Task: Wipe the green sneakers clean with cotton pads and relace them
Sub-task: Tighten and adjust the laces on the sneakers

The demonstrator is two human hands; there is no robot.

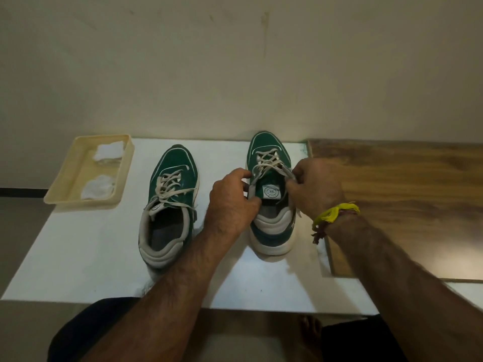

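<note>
On the white bench (78, 257), the left hand (231, 202) and right hand (313, 189) each pinch a lace end (287, 171) over the right green sneaker (271, 231).

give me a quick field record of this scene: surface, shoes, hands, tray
surface: white table, wooden board at right
left sneaker: laced, untouched
right sneaker: toe away from the person, being laced
left hand: pinches a lace end
right hand: pinches the other lace end
tray: far left corner, holds two cotton pads
wrist: yellow thread band on the right
</note>
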